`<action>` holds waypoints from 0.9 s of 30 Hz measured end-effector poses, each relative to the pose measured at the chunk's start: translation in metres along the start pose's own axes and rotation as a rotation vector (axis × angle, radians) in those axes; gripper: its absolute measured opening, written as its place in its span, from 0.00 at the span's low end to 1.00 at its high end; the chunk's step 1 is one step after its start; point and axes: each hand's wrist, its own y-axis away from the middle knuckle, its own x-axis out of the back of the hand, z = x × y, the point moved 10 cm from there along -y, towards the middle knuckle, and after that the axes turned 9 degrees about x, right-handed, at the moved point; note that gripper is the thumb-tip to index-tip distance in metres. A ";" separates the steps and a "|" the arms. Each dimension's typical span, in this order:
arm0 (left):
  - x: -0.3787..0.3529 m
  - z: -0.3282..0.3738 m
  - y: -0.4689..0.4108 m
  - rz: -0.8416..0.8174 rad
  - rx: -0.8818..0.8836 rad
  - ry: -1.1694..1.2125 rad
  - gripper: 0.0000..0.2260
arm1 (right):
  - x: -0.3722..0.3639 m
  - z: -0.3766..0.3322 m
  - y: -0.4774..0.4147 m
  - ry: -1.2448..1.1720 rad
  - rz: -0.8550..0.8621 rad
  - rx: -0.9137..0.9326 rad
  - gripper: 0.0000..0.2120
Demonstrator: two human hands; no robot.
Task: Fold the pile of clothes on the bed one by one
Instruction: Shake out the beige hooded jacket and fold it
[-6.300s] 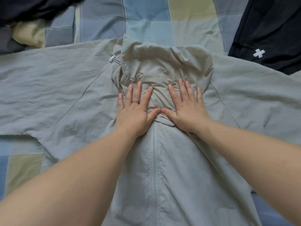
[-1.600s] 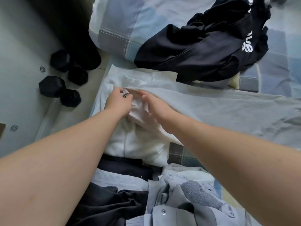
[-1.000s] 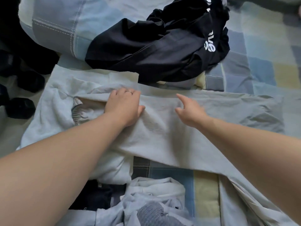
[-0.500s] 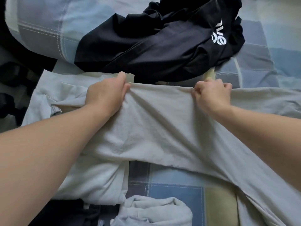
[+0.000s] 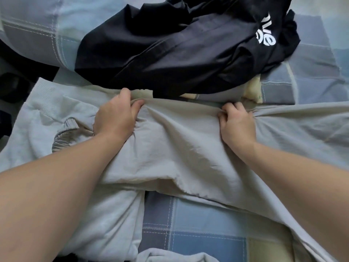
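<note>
1. We see a pale grey-beige garment of thin crinkled fabric [image 5: 179,148] stretched sideways across the middle of the bed; it lies over a checked bedcover of blue, grey and yellow squares [image 5: 204,229]; its far edge is gathered into creases between the two hands.
2. The left hand [image 5: 115,118] grips that far edge; its fingers are curled over the cloth and the thumb is pinched against them; an elastic gathered cuff [image 5: 63,133] lies just beside the wrist.
3. The right hand [image 5: 236,123] grips the same edge further right; its knuckles are bent and the fingers are closed tight on a fold.
4. A crumpled black garment with white lettering [image 5: 179,44] lies just beyond both hands; a pale whitish garment with a ribbed hem [image 5: 41,110] lies under the grey-beige one at the left; a rumpled light grey cloth [image 5: 170,257] shows at the near edge.
</note>
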 end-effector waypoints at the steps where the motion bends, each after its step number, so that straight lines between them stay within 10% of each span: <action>1: 0.001 0.000 0.002 -0.011 0.017 0.013 0.19 | -0.002 0.002 -0.001 -0.023 -0.042 0.002 0.09; 5: 0.024 0.014 0.024 0.097 -0.038 -0.046 0.18 | 0.003 0.003 -0.009 -0.106 -0.312 0.053 0.17; 8: 0.044 0.090 0.075 0.250 -0.426 0.024 0.14 | 0.035 0.006 0.003 -0.037 -0.323 0.221 0.23; 11: -0.002 0.185 0.133 0.007 -0.741 0.138 0.13 | 0.071 0.032 0.040 0.103 -0.204 0.377 0.24; 15: -0.123 0.212 0.164 -0.510 -0.480 -0.197 0.27 | 0.055 0.138 0.080 0.254 -0.522 0.204 0.27; 23: -0.130 0.219 0.161 -0.306 -0.032 -0.228 0.31 | 0.096 0.273 0.080 0.315 -0.471 -0.014 0.32; 27: -0.164 0.326 0.231 -0.352 -0.366 -0.138 0.28 | 0.101 0.269 0.096 0.328 -0.411 0.113 0.30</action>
